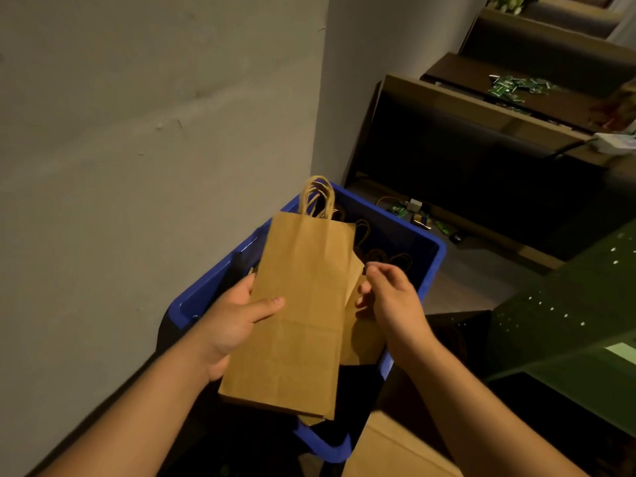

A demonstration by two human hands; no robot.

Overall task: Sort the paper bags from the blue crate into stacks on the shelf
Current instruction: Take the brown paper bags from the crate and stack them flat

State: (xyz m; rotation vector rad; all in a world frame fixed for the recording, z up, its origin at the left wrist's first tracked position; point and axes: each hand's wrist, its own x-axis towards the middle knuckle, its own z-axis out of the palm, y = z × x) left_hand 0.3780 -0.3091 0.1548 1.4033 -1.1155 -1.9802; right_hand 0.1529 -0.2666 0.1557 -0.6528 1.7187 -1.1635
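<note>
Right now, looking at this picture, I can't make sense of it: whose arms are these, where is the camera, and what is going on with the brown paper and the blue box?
There is no machine here, only a person at work. The single picture comes from a camera worn on the person's head, looking forward and down, so the two bare arms reach in from the bottom edge. The left hand grips a flat brown paper bag by its side, thumb on top; its twisted handles point away from the person. The right hand pinches the edge of another bag lying partly beneath the first. Both are held over a blue crate that stands against a grey wall and holds more bags, whose handles show inside. Dark wooden benches stand further back on the right.
</note>
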